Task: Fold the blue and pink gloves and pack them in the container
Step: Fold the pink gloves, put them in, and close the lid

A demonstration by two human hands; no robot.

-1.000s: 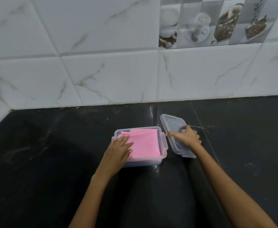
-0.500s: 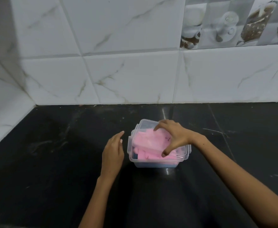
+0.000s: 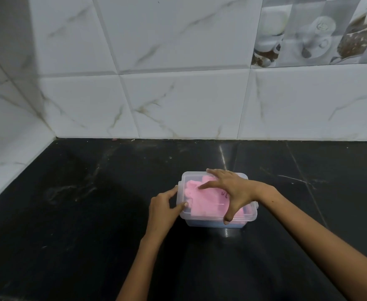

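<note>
A clear plastic container sits on the black counter. Its clear lid lies on top. Pink gloves show through the lid, and something blue shows at the bottom. The box is near the middle of the counter, well away from the white tiled wall, with bare counter all around. The right hand is spread flat on the lid, fingers wide, thumb hooked over the near edge. The left hand is open, its fingertips touching the box's left side.
</note>
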